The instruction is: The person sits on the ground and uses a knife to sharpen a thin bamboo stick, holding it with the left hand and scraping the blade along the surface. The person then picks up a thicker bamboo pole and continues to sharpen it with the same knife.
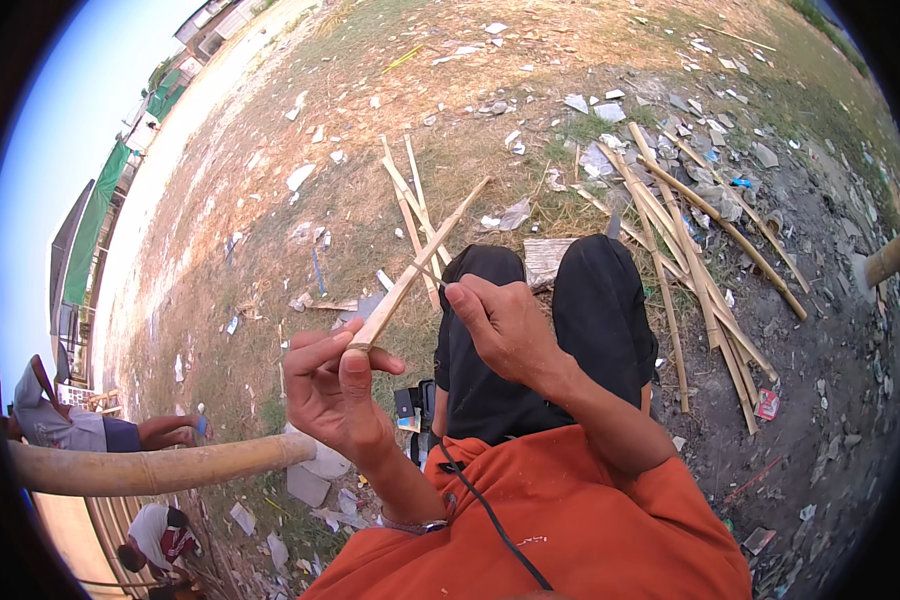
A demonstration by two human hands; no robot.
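Observation:
My left hand (345,390) pinches the near end of a split bamboo strip (410,272) between thumb and fingers. The strip slants away, up and to the right, past my left knee. My right hand (505,328) is closed in front of my knees, round a thin, dark, blade-like tool (429,273). Its narrow tip reaches the strip about midway along; the rest is hidden in the fist. Beyond my left knee, more bamboo strips (402,195) lie crossed on the ground. A wooden block (547,262) shows between my knees.
To the right, a pile of long bamboo strips (685,255) lies on dark, littered soil. A thick bamboo pole (160,468) crosses at the left, and another pole (885,258) juts in at the right. Two people, one standing (70,428) and one bending (155,535), are at the far left.

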